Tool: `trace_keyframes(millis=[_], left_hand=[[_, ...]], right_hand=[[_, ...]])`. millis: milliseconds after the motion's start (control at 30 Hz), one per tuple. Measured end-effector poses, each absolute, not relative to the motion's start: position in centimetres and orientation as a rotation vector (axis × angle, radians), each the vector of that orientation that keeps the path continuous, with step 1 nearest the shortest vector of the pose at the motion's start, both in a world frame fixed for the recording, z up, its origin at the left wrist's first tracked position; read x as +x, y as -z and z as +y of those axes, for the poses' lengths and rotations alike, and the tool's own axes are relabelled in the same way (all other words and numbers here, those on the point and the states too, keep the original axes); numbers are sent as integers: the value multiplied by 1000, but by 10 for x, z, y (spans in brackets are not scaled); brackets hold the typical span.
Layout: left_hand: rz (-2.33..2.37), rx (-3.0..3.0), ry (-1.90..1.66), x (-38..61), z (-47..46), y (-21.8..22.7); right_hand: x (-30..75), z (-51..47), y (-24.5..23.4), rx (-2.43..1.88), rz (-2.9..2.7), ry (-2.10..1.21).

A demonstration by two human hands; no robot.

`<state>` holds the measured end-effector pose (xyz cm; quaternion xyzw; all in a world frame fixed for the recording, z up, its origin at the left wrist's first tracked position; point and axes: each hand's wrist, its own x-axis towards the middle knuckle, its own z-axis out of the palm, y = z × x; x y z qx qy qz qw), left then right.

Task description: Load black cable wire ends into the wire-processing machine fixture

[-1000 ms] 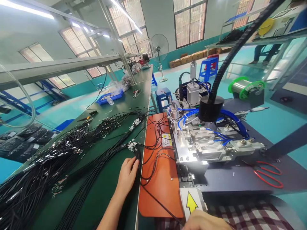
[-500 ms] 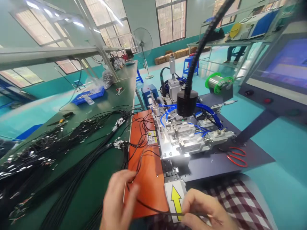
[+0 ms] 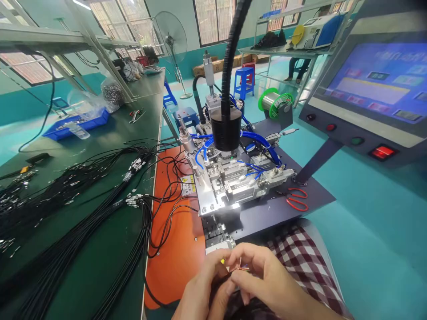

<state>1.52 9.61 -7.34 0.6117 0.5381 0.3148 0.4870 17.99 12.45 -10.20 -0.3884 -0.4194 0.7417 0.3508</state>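
Both my hands meet low in the middle, in front of the machine. My left hand point(image 3: 205, 289) and my right hand point(image 3: 267, 282) pinch the stripped end of a thin black cable, whose bare copper strands point(image 3: 240, 266) show between the fingertips. The cable point(image 3: 156, 300) loops down to the left over the orange mat point(image 3: 173, 249). Just beyond my fingers stands the metal fixture point(image 3: 230, 182) with blue hoses and a black lamp head point(image 3: 226, 130) above it.
Bundles of black cables point(image 3: 83, 209) with metal ends cover the green bench point(image 3: 110, 146) at the left. Red scissors point(image 3: 296, 199) lie on the dark machine base. A control panel with screen point(image 3: 370, 89) stands at right. A blue tray point(image 3: 78, 124) and a fan point(image 3: 171, 35) are farther back.
My left hand left the cable bundle on the bench and came to my right hand. Both now pinch the cable end together. The view has swung right, showing the control screen.
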Motion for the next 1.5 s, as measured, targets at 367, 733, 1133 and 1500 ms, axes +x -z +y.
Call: trace_keyframes(millis=[367,733,1133,1500], left_hand=[[1205,1148,-700,25,117,67],[1007,865,-690,20,121,82],[1040,808,-800,23,114,86],[1137,815,-772,22,120,82]], right_hand=[[194,135,88,-1109,-1045,-1834],[185,143,100,-945,-893,-2077],[183,133,106,-1017,-897,-1961],[177,130,102,-1064,-954,-1948]])
